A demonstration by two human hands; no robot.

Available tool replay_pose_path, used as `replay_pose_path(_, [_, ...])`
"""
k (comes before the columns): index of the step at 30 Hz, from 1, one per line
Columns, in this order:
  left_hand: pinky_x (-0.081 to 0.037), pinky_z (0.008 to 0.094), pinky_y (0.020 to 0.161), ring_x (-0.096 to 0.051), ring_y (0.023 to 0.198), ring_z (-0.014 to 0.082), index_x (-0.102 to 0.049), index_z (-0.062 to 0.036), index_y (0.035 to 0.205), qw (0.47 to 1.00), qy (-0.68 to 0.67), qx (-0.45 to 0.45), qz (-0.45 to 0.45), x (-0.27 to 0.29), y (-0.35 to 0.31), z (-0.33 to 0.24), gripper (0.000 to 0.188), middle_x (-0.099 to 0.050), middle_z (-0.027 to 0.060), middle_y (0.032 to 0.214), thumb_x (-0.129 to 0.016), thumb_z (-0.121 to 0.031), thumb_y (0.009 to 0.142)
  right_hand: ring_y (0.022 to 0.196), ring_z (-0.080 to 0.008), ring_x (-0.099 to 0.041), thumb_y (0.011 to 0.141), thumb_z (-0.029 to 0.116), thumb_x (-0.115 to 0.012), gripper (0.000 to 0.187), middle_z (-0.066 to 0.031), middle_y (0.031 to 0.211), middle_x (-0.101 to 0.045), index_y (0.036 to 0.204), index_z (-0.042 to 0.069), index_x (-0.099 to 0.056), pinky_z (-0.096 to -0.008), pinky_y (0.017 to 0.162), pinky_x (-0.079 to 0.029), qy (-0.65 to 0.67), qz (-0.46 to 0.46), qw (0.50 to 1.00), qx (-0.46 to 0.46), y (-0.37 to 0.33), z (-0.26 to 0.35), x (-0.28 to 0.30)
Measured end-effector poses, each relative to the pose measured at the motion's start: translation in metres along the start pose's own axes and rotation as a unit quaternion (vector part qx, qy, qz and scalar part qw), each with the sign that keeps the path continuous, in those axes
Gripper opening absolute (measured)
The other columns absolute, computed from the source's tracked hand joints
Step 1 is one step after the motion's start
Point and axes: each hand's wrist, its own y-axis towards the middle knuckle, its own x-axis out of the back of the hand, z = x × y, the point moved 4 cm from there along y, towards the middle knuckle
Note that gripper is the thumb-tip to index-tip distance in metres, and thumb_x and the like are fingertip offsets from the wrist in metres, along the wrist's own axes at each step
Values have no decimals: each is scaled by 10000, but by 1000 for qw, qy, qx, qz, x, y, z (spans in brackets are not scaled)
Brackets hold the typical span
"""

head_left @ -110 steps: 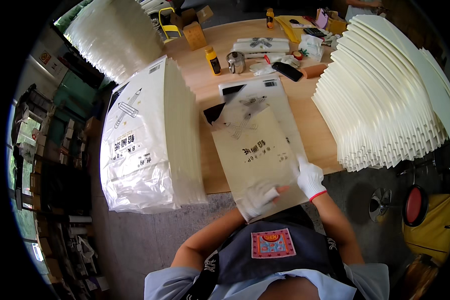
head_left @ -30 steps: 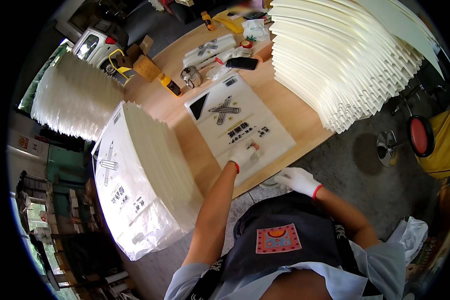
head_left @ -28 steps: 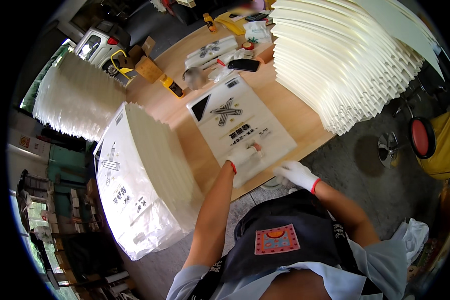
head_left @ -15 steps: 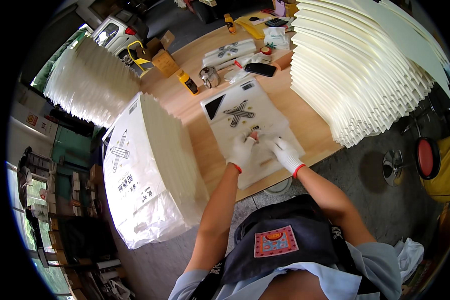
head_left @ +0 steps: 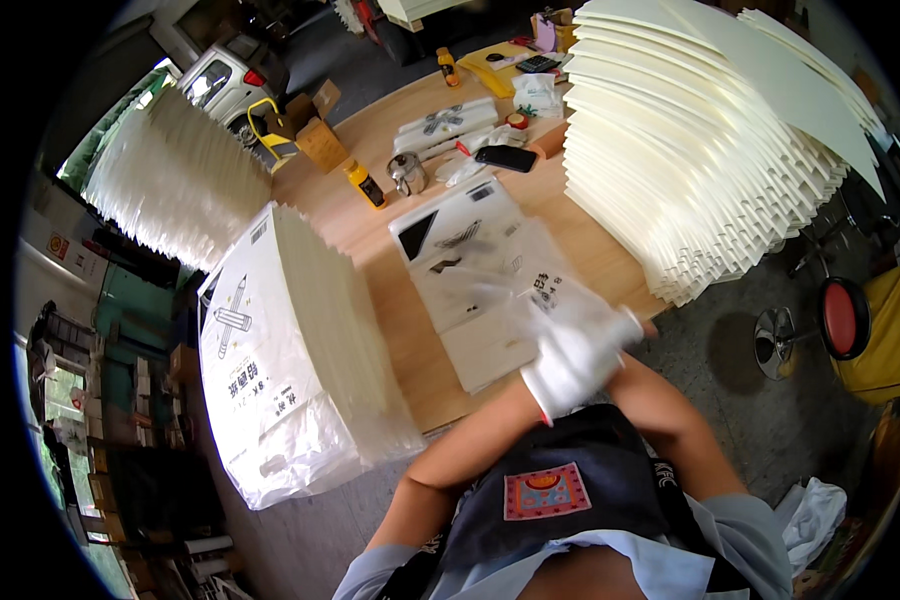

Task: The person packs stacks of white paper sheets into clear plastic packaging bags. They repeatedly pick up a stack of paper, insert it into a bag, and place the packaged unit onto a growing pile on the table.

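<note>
On the wooden table in front of me lies a flat stack of clear printed plastic bags [head_left: 470,345], with a black corner and a pencil drawing. Above its right side, one filmy plastic bag [head_left: 555,255] is blurred and appears raised or folded over. My left hand [head_left: 570,368], in a white knit glove, has crossed to the right at the near end of that bag. Its fingers are smeared by motion. My right hand [head_left: 620,325] is mostly hidden behind the left one and also blurred. Whether either hand grips the bag cannot be made out.
A tall pile of filled bags [head_left: 270,370] stands at left, another bag pile [head_left: 175,180] beyond it. White folded sheets [head_left: 690,160] tower at right. Farther back sit a yellow bottle [head_left: 365,185], metal pot [head_left: 407,174], phone [head_left: 506,158] and rolled bags [head_left: 445,124]. A red stool [head_left: 845,318] stands right.
My left hand has swept right and toward me, crossing in front of the right hand. The right hand has drawn back toward me. The upper bag has shifted and blurred over the stack.
</note>
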Motion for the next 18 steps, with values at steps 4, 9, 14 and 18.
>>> replay_pose_path(4, [-525,425,583,-653,644,281,-667,-212,1229,993,-84,-62,62,-24,-24,-49,510,-668,34,788,-667,-47,746,810,-274,-664,904,341,-622,298,-78,962,-709,1079,109,-690,-420,737,-544,-154,-34,986,53,-75,1,14])
replay_pose_path(9, [-527,426,599,-663,668,289,-682,-204,1186,978,-134,-69,141,-33,-24,-69,412,-673,74,805,-694,-94,790,830,-253,-655,878,304,-651,285,-61,999,-695,1098,128,-690,-393,742,-539,-344,-37,926,150,-80,35,0])
replay_pose_path(14, [-480,296,572,-586,626,125,-664,-94,1218,977,-166,130,-41,-20,-8,20,283,-642,24,767,-633,-111,938,850,-232,-645,852,268,-680,292,-45,1035,-680,1117,148,-689,-365,748,-534,-451,-119,823,324,-101,135,14])
replay_pose_path(18, [-441,233,552,-522,590,50,-653,-48,1234,948,-191,239,-93,-7,-19,63,249,-603,-9,738,-594,-121,1004,866,-215,-638,831,239,-702,312,-32,1065,-668,1133,163,-689,-344,752,-531,-530,-322,547,562,-176,257,33])
